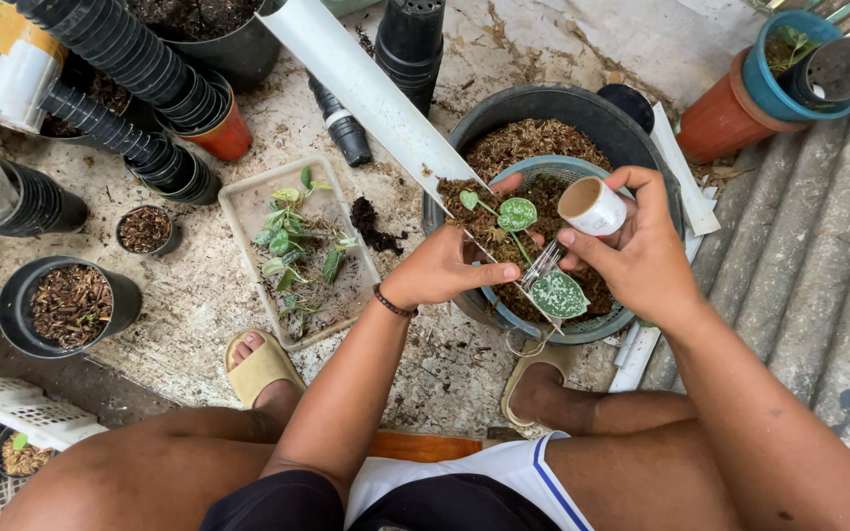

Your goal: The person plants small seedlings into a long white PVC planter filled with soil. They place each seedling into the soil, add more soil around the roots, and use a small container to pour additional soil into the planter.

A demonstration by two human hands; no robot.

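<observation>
Left hand is closed in a pinch on the stem of a small cutting with round speckled green leaves, keeping it upright over the teal mesh basket of brown bark mix. Right hand is curled around a short white tube-shaped pot, tilted mouth-up next to the cutting and over the basket so spill stays in it. The basket nests in a black plastic tub. More green cuttings sit in a shallow clear plastic tray to the left, within reach.

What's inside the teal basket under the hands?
The teal basket, sitting in a black tub, holds brown chopped bark and a cutting with spotted green leaves. The left hand and right hand cover its middle, so the stem base is hidden.
</observation>
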